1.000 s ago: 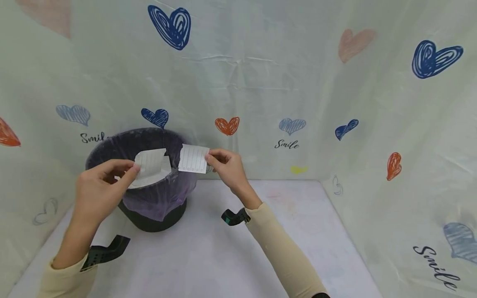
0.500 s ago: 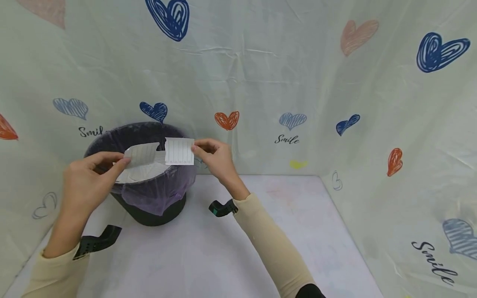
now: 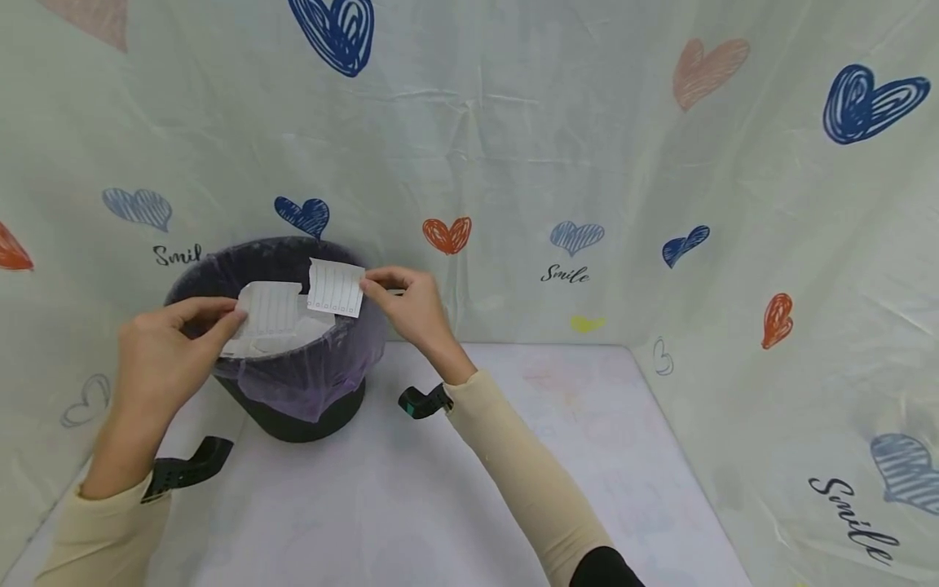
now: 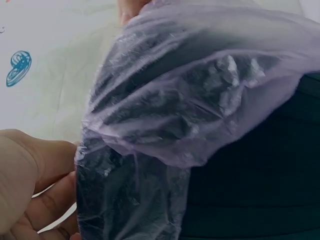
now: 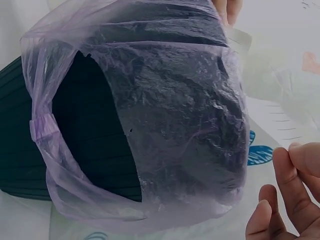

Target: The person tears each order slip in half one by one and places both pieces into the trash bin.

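Over the bin's mouth my left hand (image 3: pixel 165 350) pinches a lined piece of paper (image 3: pixel 271 310) between thumb and fingers. My right hand (image 3: pixel 411 306) pinches a smaller lined paper piece (image 3: pixel 336 289) with an uneven edge, held above the bin's right side. More white paper (image 3: pixel 317 322) shows below and between the two pieces. The dark bin (image 3: pixel 304 425) stands upright, its rim covered by a thin purple bag (image 3: pixel 297 387). In the left wrist view the bag (image 4: pixel 165 115) hides the left hand's fingertips. The right wrist view shows lined paper (image 5: pixel 280 120) beside the right hand (image 5: pixel 290 195).
The bin stands at the back left of a white tabletop (image 3: pixel 513 465). Close behind the table hangs a pale curtain (image 3: pixel 513 163) printed with hearts and words. Dark wrist devices (image 3: pixel 194 466) jut from both wrists.
My right hand has moved left with its paper, from beside the bin's rim to over its mouth. My left hand and its paper have shifted slightly left. The head view has tilted a little.
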Demonstrator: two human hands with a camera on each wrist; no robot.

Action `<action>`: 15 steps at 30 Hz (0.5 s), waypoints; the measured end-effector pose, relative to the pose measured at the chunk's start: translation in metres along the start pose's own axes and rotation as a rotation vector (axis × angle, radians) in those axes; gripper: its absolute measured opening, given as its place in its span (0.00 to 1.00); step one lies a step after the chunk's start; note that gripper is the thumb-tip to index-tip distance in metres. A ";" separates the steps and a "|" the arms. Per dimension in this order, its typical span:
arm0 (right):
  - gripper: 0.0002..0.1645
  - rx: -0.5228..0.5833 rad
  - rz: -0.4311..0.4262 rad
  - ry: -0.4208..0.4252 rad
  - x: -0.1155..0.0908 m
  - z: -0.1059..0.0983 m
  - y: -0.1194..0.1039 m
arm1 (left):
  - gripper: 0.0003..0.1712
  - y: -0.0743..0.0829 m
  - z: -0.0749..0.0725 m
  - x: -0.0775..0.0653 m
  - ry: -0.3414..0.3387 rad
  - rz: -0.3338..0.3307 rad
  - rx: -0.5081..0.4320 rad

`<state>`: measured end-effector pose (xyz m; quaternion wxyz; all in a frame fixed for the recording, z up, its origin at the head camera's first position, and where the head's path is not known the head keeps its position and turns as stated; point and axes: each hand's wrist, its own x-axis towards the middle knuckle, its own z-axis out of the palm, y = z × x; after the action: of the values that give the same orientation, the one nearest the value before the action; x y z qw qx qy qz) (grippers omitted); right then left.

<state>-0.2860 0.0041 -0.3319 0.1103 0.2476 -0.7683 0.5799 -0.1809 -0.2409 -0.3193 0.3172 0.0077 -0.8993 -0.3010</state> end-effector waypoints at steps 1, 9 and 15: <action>0.11 -0.009 -0.010 -0.001 0.001 0.001 -0.001 | 0.14 0.000 0.000 0.000 0.003 0.000 0.006; 0.11 -0.013 -0.053 -0.034 0.003 0.008 -0.004 | 0.15 -0.004 -0.002 0.001 0.004 -0.020 0.052; 0.10 -0.052 -0.066 -0.083 -0.003 0.015 -0.001 | 0.14 -0.010 0.002 -0.001 0.013 0.062 0.102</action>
<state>-0.2808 -0.0091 -0.3368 0.1036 0.2938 -0.7784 0.5451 -0.1828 -0.2472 -0.3270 0.3314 -0.0019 -0.9111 -0.2449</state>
